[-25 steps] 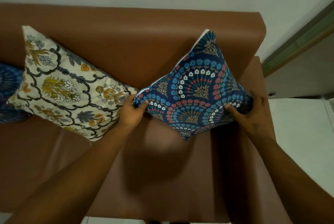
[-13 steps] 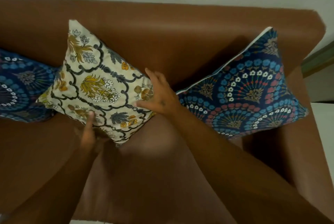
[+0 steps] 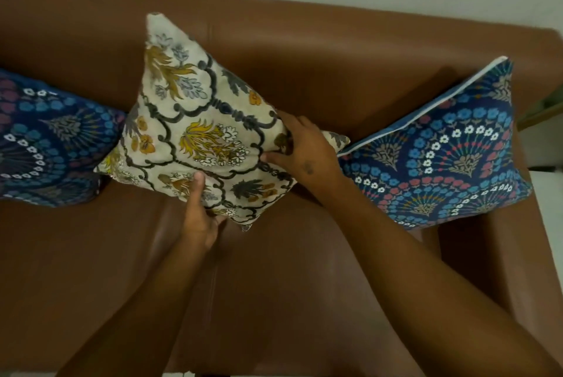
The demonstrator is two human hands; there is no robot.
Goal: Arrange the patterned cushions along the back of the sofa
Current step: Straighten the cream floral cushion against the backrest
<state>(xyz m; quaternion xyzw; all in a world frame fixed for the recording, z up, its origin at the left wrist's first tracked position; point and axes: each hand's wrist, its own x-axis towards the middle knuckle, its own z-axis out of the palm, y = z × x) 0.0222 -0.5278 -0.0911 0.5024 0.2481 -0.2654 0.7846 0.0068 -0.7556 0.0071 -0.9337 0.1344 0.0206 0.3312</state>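
Hands, left hand (image 3: 199,218) and right hand (image 3: 304,152), around cream floral cushion (image 3: 198,120) on sofa (image 3: 304,270).

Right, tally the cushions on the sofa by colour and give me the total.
Blue cushions: 2, one at the left edge and one by the right armrest
Cream cushion: 1, in the middle, with the left hand and right hand on it
Total: 3
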